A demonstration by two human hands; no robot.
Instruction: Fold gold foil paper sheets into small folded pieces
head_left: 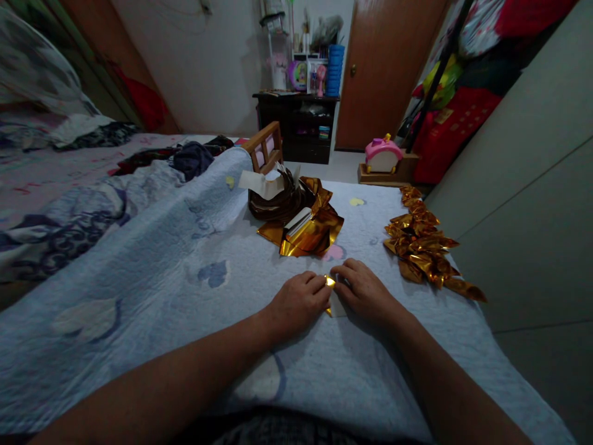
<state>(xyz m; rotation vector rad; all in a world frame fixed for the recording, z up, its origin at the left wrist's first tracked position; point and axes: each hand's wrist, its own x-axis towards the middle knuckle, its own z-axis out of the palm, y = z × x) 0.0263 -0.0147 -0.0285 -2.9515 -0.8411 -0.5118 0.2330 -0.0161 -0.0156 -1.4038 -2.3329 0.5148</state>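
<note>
1. While both hands rest knuckles-up on the blue quilt (152, 290), the left hand (300, 301) and right hand (365, 290) meet over one small gold foil piece (330, 282), fingertips nearly touching.
2. Foil piece lies directly between the two hands, pressed flat to the quilt; a pale underside shows below it, by the right hand's thumb. Only a sliver is visible, so its long axis can't be told for sure; it seems to run toward/away from the person.
3. Left hand: fingers curled, tips pinching or pressing the foil's left edge. Right hand: fingers curled down over the right part, covering most of it. Both are in contact w/ the foil; neither lifts it.
4. Nearness: about equal, the foil sits at the fingertips of both; the right hand covers more of it.
5. Farther ahead, well apart from the hands: a stack of gold foil sheets (308, 232), loose and crumpled, just beside a dark brown bundle (273, 201) w/ a white paper (259, 183) on top.
6. To the right, near the quilt edge: a row of folded gold pieces (424, 244), running front-to-back, apart from the right hand.
</note>
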